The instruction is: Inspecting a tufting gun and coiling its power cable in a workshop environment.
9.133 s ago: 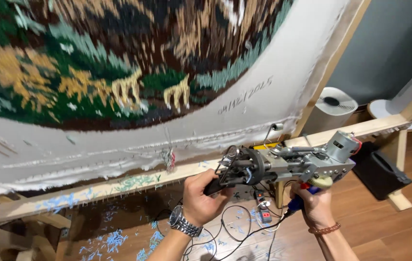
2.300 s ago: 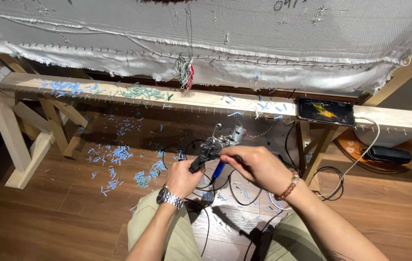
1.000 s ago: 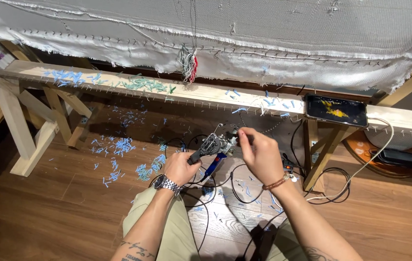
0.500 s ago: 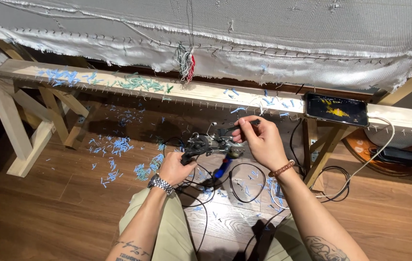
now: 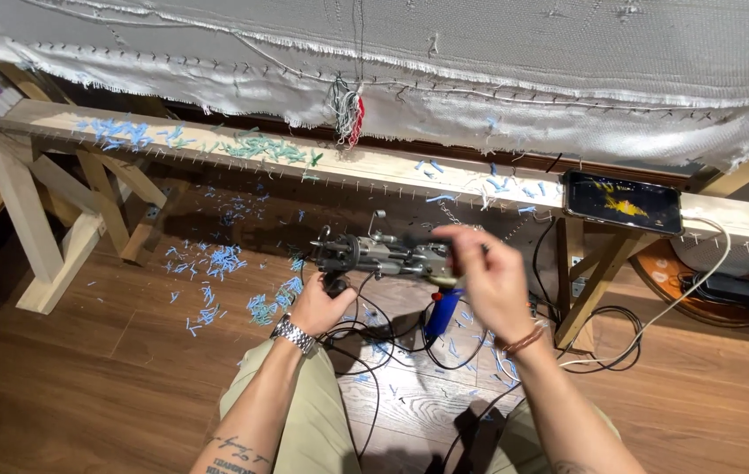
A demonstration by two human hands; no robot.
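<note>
A metal tufting gun [image 5: 383, 257] with a blue rear handle [image 5: 441, 312] lies level over my lap, below the wooden frame. My left hand [image 5: 320, 305], with a steel watch on the wrist, is closed around the gun's black front grip. My right hand [image 5: 485, 279], blurred and with a cord bracelet on the wrist, is at the gun's rear end with its fingers pinched near the mechanism. What the fingers hold is too blurred to tell. A black cable runs from the gun down to the floor.
White backing cloth [image 5: 480, 70] is stretched above a wooden rail [image 5: 410, 171] strewn with blue yarn bits. A yarn tuft [image 5: 348, 114] hangs from the cloth. A lit phone [image 5: 623, 200] lies on the rail at right. Cables [image 5: 585, 338] coil on the wooden floor.
The gun has been brought down from the cloth to lap height. In the last second I turned it level and my right hand moved along its rear end.
</note>
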